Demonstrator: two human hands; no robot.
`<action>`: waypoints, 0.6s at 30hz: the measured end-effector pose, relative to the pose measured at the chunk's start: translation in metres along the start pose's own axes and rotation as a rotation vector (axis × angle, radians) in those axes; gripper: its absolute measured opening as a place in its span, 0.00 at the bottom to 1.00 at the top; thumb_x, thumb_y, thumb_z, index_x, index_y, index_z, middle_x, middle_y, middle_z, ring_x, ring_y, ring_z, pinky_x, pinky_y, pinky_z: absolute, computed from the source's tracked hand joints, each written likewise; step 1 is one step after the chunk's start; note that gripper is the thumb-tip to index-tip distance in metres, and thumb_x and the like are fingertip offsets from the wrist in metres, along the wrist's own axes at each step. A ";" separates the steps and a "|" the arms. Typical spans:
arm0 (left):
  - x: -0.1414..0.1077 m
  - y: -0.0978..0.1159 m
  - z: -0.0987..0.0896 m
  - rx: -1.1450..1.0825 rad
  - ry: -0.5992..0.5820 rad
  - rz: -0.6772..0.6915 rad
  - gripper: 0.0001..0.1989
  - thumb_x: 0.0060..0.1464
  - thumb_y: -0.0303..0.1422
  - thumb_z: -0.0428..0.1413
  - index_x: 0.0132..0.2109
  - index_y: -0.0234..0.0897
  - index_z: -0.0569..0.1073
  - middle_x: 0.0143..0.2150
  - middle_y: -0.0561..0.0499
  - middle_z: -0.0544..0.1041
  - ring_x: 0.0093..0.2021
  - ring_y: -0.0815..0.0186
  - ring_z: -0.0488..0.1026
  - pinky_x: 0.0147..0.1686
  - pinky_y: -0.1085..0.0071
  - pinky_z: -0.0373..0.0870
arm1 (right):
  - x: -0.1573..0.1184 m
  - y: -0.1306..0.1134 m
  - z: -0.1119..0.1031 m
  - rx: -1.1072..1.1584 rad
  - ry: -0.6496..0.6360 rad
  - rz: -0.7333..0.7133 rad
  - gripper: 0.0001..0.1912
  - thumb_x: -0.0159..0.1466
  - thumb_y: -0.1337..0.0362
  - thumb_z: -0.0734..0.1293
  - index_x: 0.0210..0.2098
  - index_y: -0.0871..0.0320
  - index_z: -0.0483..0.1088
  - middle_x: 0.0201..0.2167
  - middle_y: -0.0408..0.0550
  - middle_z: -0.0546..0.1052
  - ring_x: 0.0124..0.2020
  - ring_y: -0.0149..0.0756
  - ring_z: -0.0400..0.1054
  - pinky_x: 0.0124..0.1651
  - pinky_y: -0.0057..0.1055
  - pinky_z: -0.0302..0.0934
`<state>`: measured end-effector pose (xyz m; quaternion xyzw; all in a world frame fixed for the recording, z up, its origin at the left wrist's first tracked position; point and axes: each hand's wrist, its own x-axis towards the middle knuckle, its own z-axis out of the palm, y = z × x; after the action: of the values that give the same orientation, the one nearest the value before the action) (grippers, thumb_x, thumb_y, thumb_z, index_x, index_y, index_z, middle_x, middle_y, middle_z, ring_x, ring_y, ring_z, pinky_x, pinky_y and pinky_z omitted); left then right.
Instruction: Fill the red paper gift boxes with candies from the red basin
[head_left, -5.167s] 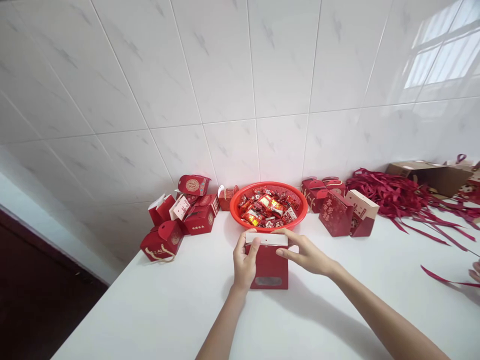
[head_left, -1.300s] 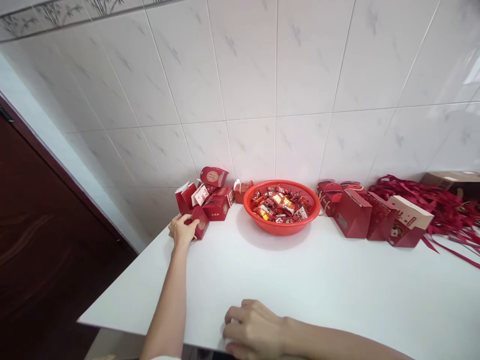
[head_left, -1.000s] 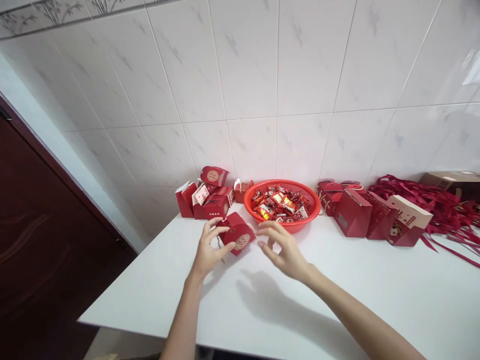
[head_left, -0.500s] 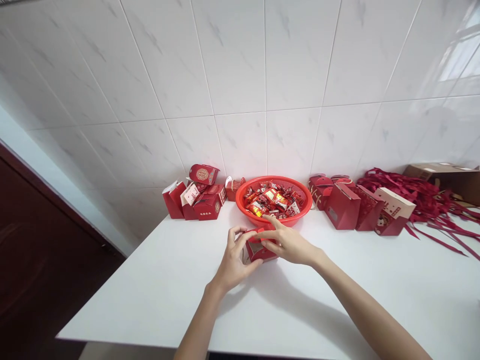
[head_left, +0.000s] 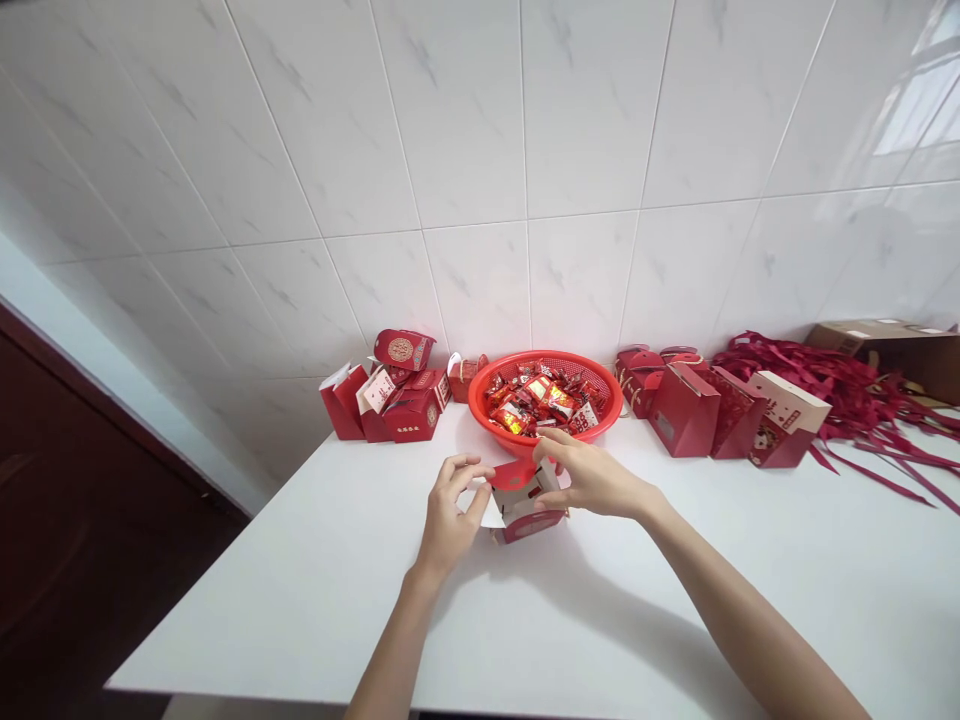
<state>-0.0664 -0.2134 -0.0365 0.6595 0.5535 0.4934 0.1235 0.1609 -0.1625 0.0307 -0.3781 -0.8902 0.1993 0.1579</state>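
By the basket [head_left: 475,402], a red box [head_left: 534,525]; white inside.

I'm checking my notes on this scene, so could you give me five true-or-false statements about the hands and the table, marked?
1. The box between the hands is closed. False: its top is open.
2. The right hand touches that box. True.
3. The red basket is empty. False: it holds wrapped packets.
4. Other boxes stand on both sides of the basket. True.
5. The dark red ribbons lie left of the basket. False: they lie to its right.
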 end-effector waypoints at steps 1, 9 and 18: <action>0.000 -0.002 -0.002 0.015 -0.030 0.000 0.10 0.57 0.30 0.52 0.37 0.41 0.79 0.48 0.46 0.73 0.50 0.59 0.74 0.45 0.66 0.75 | -0.001 0.001 -0.001 -0.023 -0.018 0.024 0.20 0.56 0.54 0.76 0.43 0.54 0.70 0.56 0.52 0.70 0.41 0.41 0.74 0.39 0.33 0.66; -0.005 -0.002 -0.009 0.137 -0.305 0.037 0.18 0.57 0.26 0.48 0.35 0.44 0.82 0.58 0.46 0.72 0.58 0.54 0.70 0.56 0.55 0.71 | -0.003 -0.001 0.001 -0.161 -0.141 0.136 0.29 0.51 0.54 0.78 0.48 0.54 0.70 0.62 0.57 0.66 0.45 0.51 0.75 0.41 0.38 0.67; -0.010 0.007 -0.009 0.003 -0.360 -0.048 0.25 0.59 0.31 0.50 0.63 0.42 0.70 0.59 0.43 0.74 0.57 0.55 0.71 0.56 0.59 0.70 | -0.016 -0.020 0.003 -0.336 -0.152 0.271 0.30 0.51 0.54 0.78 0.48 0.57 0.67 0.46 0.55 0.75 0.39 0.50 0.75 0.37 0.34 0.62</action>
<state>-0.0683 -0.2280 -0.0322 0.7237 0.5389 0.3637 0.2315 0.1583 -0.1882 0.0357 -0.4992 -0.8612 0.0955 -0.0029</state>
